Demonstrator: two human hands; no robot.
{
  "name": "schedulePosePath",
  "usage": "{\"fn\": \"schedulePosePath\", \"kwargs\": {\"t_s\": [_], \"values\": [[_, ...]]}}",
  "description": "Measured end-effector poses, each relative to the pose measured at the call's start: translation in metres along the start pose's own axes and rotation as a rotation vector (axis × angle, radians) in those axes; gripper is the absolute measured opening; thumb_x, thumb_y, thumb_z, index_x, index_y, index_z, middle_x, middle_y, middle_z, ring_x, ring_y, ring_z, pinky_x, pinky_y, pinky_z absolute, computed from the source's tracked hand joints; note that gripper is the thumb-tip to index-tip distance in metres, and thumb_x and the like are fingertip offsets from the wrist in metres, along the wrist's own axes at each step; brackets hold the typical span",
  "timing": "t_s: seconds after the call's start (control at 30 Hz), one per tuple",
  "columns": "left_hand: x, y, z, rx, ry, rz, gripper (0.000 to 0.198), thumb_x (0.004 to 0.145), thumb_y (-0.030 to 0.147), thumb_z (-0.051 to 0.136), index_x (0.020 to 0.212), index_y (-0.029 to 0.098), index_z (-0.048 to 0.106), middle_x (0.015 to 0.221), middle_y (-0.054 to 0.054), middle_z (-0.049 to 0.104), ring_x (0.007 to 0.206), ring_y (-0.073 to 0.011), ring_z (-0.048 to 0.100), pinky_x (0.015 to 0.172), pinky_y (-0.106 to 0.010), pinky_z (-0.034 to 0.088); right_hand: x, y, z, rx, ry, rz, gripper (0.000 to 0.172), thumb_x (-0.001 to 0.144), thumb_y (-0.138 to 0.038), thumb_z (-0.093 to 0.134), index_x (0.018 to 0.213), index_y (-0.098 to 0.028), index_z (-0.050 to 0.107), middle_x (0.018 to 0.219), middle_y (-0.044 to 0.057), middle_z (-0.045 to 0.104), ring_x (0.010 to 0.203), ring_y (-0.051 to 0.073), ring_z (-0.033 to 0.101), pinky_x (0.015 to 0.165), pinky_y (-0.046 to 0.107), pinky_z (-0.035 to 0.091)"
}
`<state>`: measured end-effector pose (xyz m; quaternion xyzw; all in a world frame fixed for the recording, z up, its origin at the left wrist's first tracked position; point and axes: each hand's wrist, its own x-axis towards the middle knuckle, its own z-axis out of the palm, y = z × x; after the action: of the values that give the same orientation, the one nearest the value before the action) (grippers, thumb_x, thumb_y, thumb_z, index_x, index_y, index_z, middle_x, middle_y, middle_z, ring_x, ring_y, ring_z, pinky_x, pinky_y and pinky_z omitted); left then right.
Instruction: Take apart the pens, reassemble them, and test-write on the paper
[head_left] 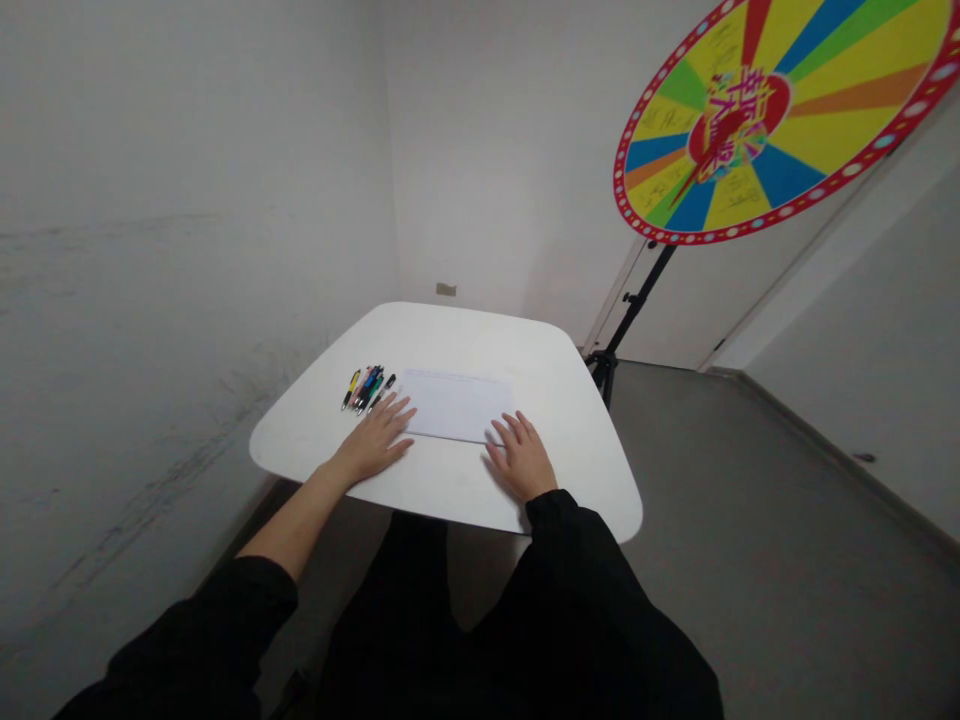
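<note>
A white stack or pad of paper (454, 402) lies flat on the white table (480, 335). My left hand (377, 438) rests palm down at the paper's left edge, fingers spread and holding nothing. My right hand (521, 455) lies at the lower right corner of the paper, its fingers apart and touching the sheet's edge. Just beyond my left fingertips is a loose bunch of several pens (367, 388) in yellow, pink, blue, green and black.
A colourful prize wheel (739, 125) stands on a black tripod (634, 315) at the right, behind the table. Grey-white walls (187, 200) close in the left and back. Grey floor (720, 500) extends to the right, with a door (690, 300) behind the tripod.
</note>
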<state>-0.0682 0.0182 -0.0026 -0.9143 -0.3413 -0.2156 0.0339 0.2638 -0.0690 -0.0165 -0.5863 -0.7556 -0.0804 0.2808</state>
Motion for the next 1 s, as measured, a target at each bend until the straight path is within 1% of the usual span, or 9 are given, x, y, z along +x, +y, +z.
{"fn": "schedulePosePath", "kwargs": {"t_s": [0.03,0.1,0.23,0.33,0.4,0.5,0.63,0.9,1.0], "values": [[0.000,0.006,-0.002,-0.011,-0.048,0.055,0.057,0.101,0.045,0.046,0.152,0.020,0.041,0.162,-0.013,0.035,0.155,-0.0320,0.017,0.123,-0.058,0.024,-0.001,-0.003,-0.002,-0.006,-0.014,-0.027,0.049,0.099,-0.040,0.050,0.141,-0.017,0.057,0.151,0.016,0.050,0.149,0.034,0.031,0.120,0.060,0.031],[0.002,0.018,-0.007,-0.027,-0.140,0.141,0.062,0.101,0.049,0.046,0.156,0.023,0.035,0.166,-0.012,0.029,0.156,-0.0317,0.015,0.124,-0.057,0.022,-0.004,-0.010,-0.006,-0.008,-0.056,-0.094,0.053,0.099,-0.042,0.050,0.147,-0.017,0.051,0.156,0.016,0.044,0.151,0.034,0.029,0.120,0.061,0.030],[0.004,0.036,-0.011,-0.034,-0.269,0.249,0.068,0.101,0.057,0.040,0.160,0.026,0.027,0.168,-0.009,0.023,0.156,-0.0285,0.013,0.125,-0.052,0.017,-0.009,-0.028,-0.009,0.014,-0.187,-0.241,0.067,0.098,-0.048,0.052,0.155,-0.016,0.038,0.163,0.016,0.030,0.153,0.033,0.025,0.121,0.058,0.029],[0.000,0.037,-0.007,-0.017,-0.340,0.270,0.071,0.100,0.062,0.037,0.161,0.027,0.023,0.168,-0.009,0.021,0.157,-0.0276,0.011,0.125,-0.050,0.013,-0.008,-0.039,-0.008,0.019,-0.274,-0.294,0.076,0.098,-0.054,0.050,0.158,-0.012,0.030,0.165,0.018,0.024,0.154,0.031,0.023,0.123,0.055,0.027],[-0.004,0.034,-0.003,-0.006,-0.376,0.251,0.074,0.099,0.063,0.037,0.161,0.026,0.020,0.168,-0.010,0.021,0.157,-0.0280,0.011,0.125,-0.051,0.012,-0.007,-0.042,-0.005,0.016,-0.316,-0.298,0.079,0.098,-0.057,0.048,0.158,-0.009,0.029,0.165,0.019,0.023,0.154,0.031,0.022,0.124,0.054,0.027],[-0.009,0.029,0.004,0.006,-0.388,0.227,0.077,0.099,0.064,0.037,0.162,0.025,0.018,0.168,-0.011,0.020,0.157,-0.0285,0.010,0.125,-0.051,0.012,-0.007,-0.040,-0.001,0.015,-0.353,-0.275,0.078,0.099,-0.059,0.044,0.156,-0.008,0.033,0.163,0.021,0.025,0.154,0.032,0.024,0.123,0.054,0.028],[-0.012,0.027,0.008,0.017,-0.365,0.224,0.076,0.099,0.063,0.038,0.162,0.027,0.016,0.168,-0.010,0.020,0.157,-0.0270,0.012,0.125,-0.049,0.010,-0.010,-0.037,0.005,0.013,-0.356,-0.249,0.078,0.099,-0.061,0.042,0.156,-0.008,0.035,0.163,0.020,0.027,0.153,0.032,0.027,0.123,0.055,0.028],[-0.012,0.028,0.008,0.024,-0.349,0.229,0.075,0.099,0.062,0.038,0.162,0.026,0.015,0.168,-0.010,0.021,0.156,-0.0256,0.015,0.125,-0.048,0.008,-0.012,-0.036,0.008,-0.001,-0.340,-0.258,0.076,0.099,-0.061,0.041,0.155,-0.010,0.037,0.162,0.019,0.031,0.152,0.032,0.027,0.123,0.055,0.028],[-0.012,0.028,0.008,0.028,-0.366,0.222,0.076,0.100,0.064,0.035,0.162,0.025,0.016,0.168,-0.010,0.021,0.156,-0.0256,0.014,0.125,-0.048,0.007,-0.011,-0.036,0.008,-0.001,-0.342,-0.257,0.076,0.099,-0.061,0.040,0.154,-0.008,0.038,0.162,0.020,0.032,0.152,0.033,0.028,0.123,0.055,0.028]]}}
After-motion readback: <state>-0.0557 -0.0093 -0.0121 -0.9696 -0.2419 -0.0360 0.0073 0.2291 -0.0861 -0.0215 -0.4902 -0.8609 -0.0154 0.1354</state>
